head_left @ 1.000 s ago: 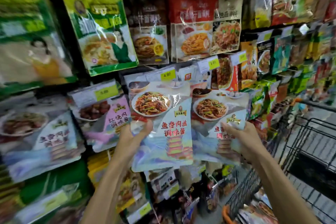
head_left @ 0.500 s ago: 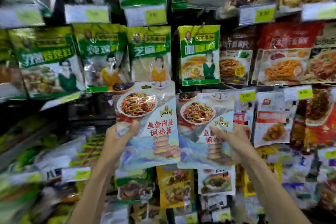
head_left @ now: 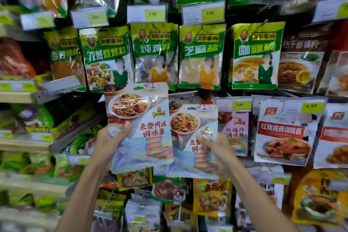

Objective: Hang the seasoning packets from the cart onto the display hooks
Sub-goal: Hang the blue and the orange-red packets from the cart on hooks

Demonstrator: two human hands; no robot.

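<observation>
Glossy seasoning packet (head_left: 148,137) is clamped at its left edge by the left grip (head_left: 111,137), thumb on the front. Second packet (head_left: 186,158) is pinched by the right grip (head_left: 216,149). Both are held upright before the display, just below the green packets (head_left: 202,56), edges overlapping.

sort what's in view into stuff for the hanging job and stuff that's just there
For the job: left packet, in the left grip; right packet, in the right grip.
Just there: green packets hung above; price tags; red-label packet on the right.
</observation>
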